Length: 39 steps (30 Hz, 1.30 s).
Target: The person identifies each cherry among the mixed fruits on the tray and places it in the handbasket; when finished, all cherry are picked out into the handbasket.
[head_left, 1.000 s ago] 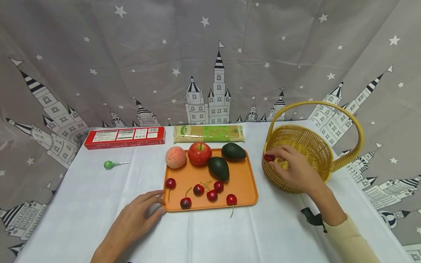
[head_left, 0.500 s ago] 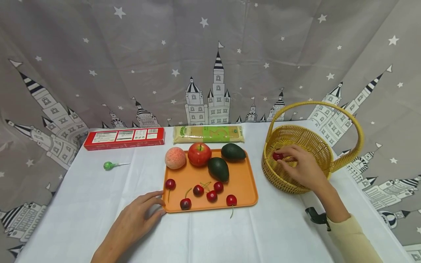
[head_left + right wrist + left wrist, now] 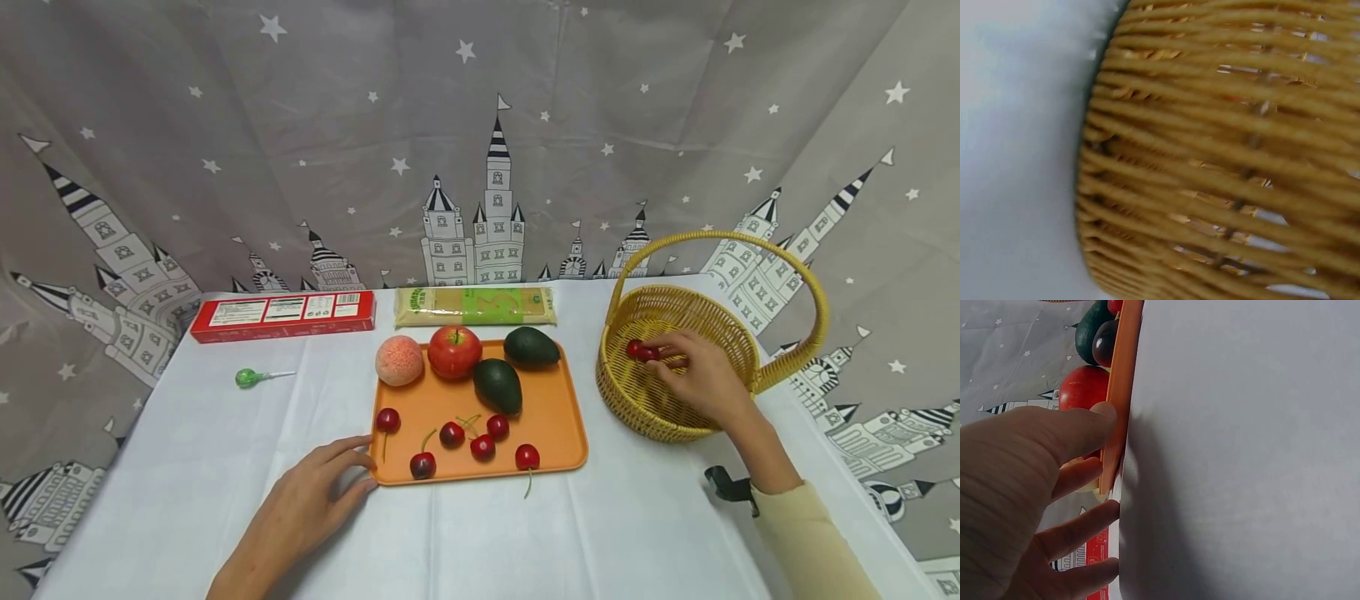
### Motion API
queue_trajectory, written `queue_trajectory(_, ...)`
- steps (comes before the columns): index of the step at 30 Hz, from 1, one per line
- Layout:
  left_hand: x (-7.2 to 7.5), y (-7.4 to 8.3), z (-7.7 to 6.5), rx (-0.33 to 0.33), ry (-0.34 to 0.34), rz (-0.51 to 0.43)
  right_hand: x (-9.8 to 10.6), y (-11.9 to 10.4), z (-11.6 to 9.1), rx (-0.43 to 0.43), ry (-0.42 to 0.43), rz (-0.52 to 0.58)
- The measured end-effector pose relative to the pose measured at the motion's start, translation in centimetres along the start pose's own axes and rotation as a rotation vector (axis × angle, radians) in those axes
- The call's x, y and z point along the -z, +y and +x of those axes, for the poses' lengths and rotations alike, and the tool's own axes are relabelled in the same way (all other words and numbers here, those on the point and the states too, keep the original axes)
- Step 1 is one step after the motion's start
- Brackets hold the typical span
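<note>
head, cherries point(image 3: 634, 348) in basket point(image 3: 624, 395), right wrist, wicker wall point(image 3: 1210, 156)

The right hand point(image 3: 701, 377) has moved from the basket's point(image 3: 637, 418) rim farther inside, where two cherries point(image 3: 634, 348) now show.

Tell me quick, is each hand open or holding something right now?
Left hand: open, touching the edge of the orange tray.
Right hand: closed on a cherry inside the basket, another cherry beside it.

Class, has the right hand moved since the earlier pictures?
Yes. The right hand has shifted rightward in the head view, away from the left rim of the basket.
</note>
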State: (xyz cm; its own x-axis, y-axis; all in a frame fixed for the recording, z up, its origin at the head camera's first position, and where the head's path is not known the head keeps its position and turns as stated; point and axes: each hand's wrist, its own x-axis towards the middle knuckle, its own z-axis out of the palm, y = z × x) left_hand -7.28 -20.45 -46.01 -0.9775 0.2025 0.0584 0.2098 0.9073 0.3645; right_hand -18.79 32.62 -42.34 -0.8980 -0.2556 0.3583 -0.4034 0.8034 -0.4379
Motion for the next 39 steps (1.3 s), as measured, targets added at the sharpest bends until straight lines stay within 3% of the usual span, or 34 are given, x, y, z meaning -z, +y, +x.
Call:
queue_trajectory(6,-0.1,-0.1,0.1,0.002,-0.005,-0.001,0.1,1.1,0.1,-0.102,-0.008,-0.01)
queue_trajectory(30,-0.4,-0.3,-0.3,-0.012,0.026,-0.012,0.7,3.8,1.7,-0.165,-0.107,-0.01)
queue_trajectory(39,-0.3,-0.3,-0.2,-0.013,0.035,-0.003,0.7,4.3,2.7,-0.152,-0.169,-0.02)
